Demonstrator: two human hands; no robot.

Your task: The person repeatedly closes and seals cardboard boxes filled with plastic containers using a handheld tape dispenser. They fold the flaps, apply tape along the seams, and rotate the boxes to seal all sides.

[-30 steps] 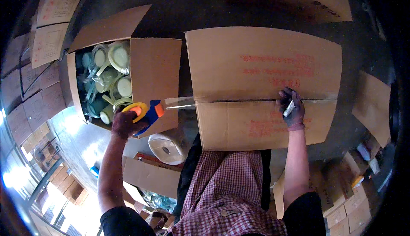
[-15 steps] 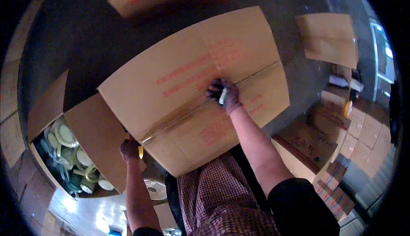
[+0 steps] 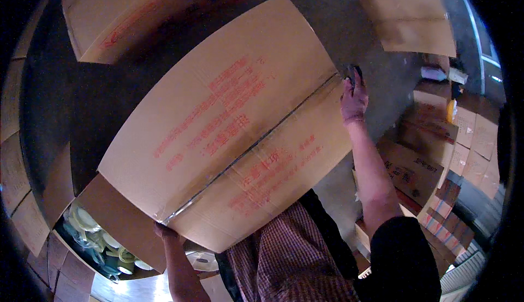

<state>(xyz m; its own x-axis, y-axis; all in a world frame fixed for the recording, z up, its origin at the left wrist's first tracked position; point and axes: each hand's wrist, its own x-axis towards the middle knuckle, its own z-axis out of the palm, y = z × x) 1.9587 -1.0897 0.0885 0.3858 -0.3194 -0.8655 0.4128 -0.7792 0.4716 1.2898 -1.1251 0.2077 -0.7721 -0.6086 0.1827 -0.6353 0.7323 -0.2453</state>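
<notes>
A large cardboard box (image 3: 218, 78) with red print fills the middle, its top crossed by a taped seam. My right hand (image 3: 355, 97), in a thin glove with dark fingertips, is at the right end of the seam. Its fingers are stretched and slightly apart against the box edge. At the near left end of the seam is my left hand (image 3: 168, 231), close against the corner. The box edge hides most of its fingers, so I cannot see whether it holds anything.
Left of me stands an open carton (image 3: 123, 209) with pale round-ended items and plastic wrapping in it. Another large box (image 3: 136, 7) lies at the far left, a flat-topped carton (image 3: 409, 18) at the far right. Stacked cartons (image 3: 417, 171) line the right side.
My right hand has moved from the middle of the seam to its right end. The box now lies more slanted in view. The yellow thing by my left hand no longer shows.
</notes>
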